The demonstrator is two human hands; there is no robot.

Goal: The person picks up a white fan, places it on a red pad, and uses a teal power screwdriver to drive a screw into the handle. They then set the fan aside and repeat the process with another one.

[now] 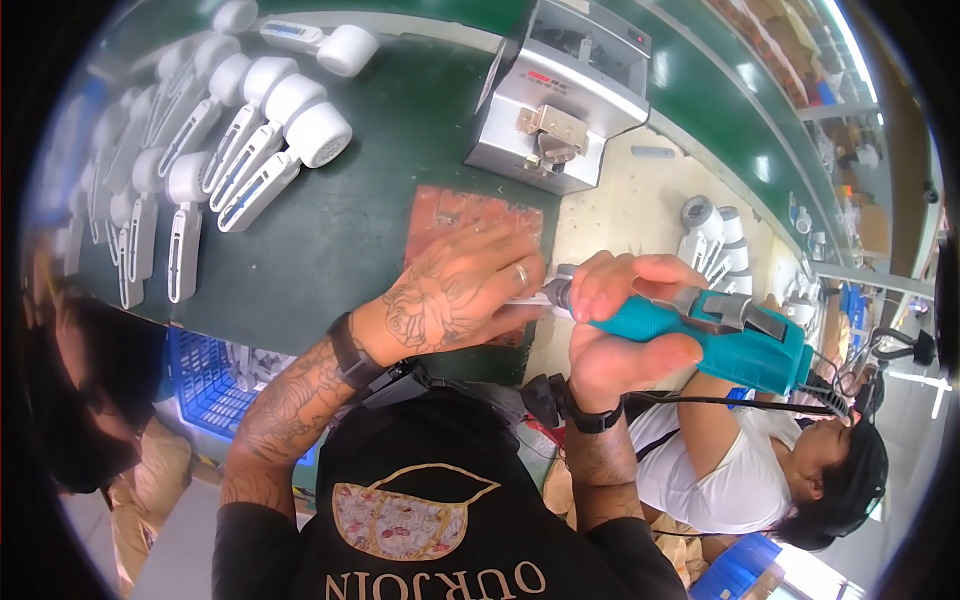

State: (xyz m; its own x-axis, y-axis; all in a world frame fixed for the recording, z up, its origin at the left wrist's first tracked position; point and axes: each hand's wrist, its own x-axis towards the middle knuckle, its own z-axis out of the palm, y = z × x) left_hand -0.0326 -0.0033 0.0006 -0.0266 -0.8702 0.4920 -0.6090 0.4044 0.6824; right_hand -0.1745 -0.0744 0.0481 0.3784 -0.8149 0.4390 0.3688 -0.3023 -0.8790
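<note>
My right hand [620, 315] grips a teal electric screwdriver [745, 360] lying nearly level, its dark nose pointing left. The thumb runs along the underside, and the fingers curl over the front of the body. Against that nose, my left hand [455, 290] has its fingers closed round a small white part [532, 299]. Most of this part is hidden by the fingers, so its kind does not show. A reddish-brown mat [440, 212] lies under the left hand on the green table [330, 270].
White handheld devices with round heads [318, 135] crowd the table's left. A silver machine [540, 120] stands at the back. More white devices [705, 220] lie to the right. A blue crate [205, 385] sits below the left edge; a person in white [730, 470] is at right.
</note>
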